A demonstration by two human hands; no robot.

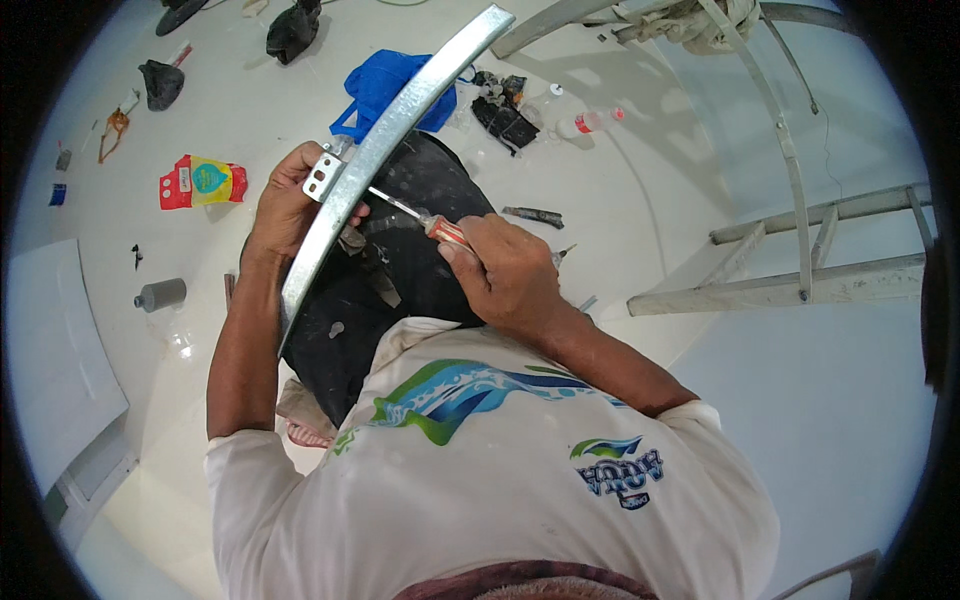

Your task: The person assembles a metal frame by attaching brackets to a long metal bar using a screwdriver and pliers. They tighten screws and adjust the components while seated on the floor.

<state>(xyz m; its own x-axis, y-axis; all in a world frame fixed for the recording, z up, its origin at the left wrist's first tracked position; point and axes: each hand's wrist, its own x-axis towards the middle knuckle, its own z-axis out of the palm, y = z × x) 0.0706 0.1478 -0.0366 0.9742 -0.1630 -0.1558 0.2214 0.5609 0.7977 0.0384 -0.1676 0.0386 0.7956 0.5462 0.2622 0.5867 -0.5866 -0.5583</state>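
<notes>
A long galvanized metal channel (410, 105) lies slantwise above my dark trousers, its lower end beside my left forearm. My left hand (280, 208) grips it from the left, fingers wrapped around and partly hidden behind it. Near those fingers, a small perforated metal bracket (322, 177) sits against the channel's left edge. In my right hand (512, 272) is a screwdriver (445, 232) with a red-and-white handle. Its shaft points up and left to the channel, just below the bracket; whether the tip touches a screw cannot be made out.
Beyond the channel lies a blue bag (385, 85), with dark scraps (505, 120) and a clear bottle (592, 122) to its right. A red-and-yellow packet (203, 183) and a grey bottle (162, 294) are on the left floor. A ladder (760, 295) stands at right.
</notes>
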